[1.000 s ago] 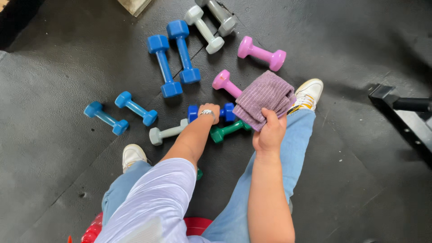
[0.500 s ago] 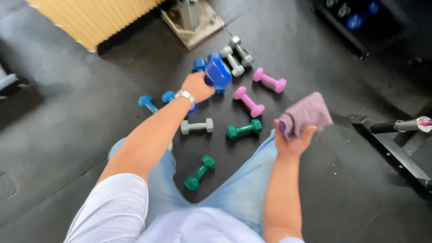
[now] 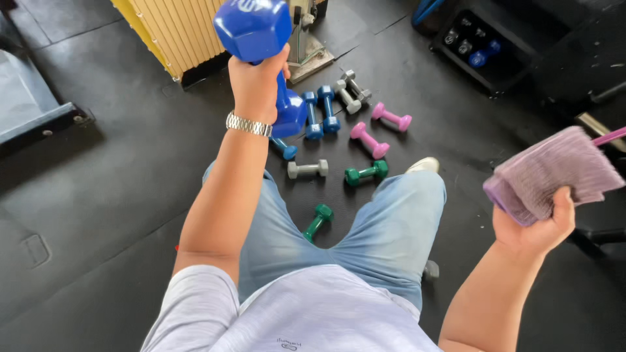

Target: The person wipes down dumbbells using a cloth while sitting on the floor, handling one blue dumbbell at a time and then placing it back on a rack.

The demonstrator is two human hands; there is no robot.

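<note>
Over on the far left of the frame there was a grey platform edge point(image 3: 39, 120) on the black rubber floor point(image 3: 111, 195). Next, upper left of centre, we had our left hand point(image 3: 256, 88) up high with the fingers wrapped tight round the handle of a blue dumbbell point(image 3: 261, 45), one hex end right at the top edge, the other just under the hand. Silver watch point(image 3: 248, 124) on that wrist. Behind it stood a yellow ribbed panel point(image 3: 179, 32).

Around the middle, on the floor past our jeans point(image 3: 372, 215), lay the rest: two blue dumbbells point(image 3: 321, 112), a grey pair point(image 3: 350, 91), two pink ones point(image 3: 380, 127), a grey one point(image 3: 308, 169), a green one point(image 3: 366, 173) and another green one point(image 3: 317, 220) between our knees.

Far right, our right hand point(image 3: 536, 225) was closed on a folded purple towel point(image 3: 554, 173), thumb over its lower edge, held out well apart from the dumbbell.
</note>
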